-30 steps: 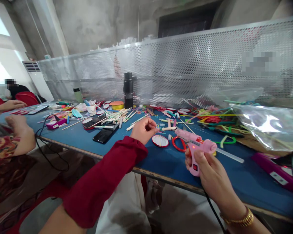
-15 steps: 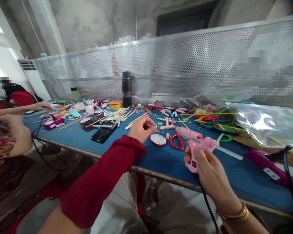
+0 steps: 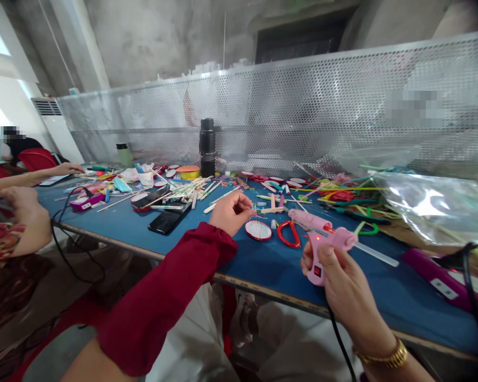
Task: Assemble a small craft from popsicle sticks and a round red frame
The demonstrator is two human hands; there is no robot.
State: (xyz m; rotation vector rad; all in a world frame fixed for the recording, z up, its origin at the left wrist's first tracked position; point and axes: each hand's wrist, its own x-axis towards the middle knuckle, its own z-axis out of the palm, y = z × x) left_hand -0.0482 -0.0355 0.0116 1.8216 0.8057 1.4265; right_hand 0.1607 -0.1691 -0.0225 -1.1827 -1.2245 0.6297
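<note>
My left hand (image 3: 231, 212), below a dark red sleeve, is closed in a pinch above the table. A thin pale stick (image 3: 271, 210) runs rightward from its fingertips; the gripped end is hidden. My right hand (image 3: 338, 270) is wrapped around the handle of a pink glue gun (image 3: 316, 233), whose small light glows orange. The gun's nozzle points left, close to the stick's far end; I cannot tell whether they touch. A clear glue stick (image 3: 376, 253) juts from its back. Below the nozzle lie red-handled pliers (image 3: 289, 234) and a round white disc with a red rim (image 3: 258, 229).
Craft sticks (image 3: 191, 191), a black phone (image 3: 169, 218) and a black bottle (image 3: 207, 148) are to the left. Clear plastic bags (image 3: 442, 207) and a purple power strip (image 3: 442, 278) lie right. A co-worker's arm (image 3: 27, 220) rests at far left. A perforated metal screen (image 3: 295, 111) stands behind.
The view has shifted slightly. My right hand and the glue gun sit a little lower and further right, while my left hand keeps its pinch almost in place.
</note>
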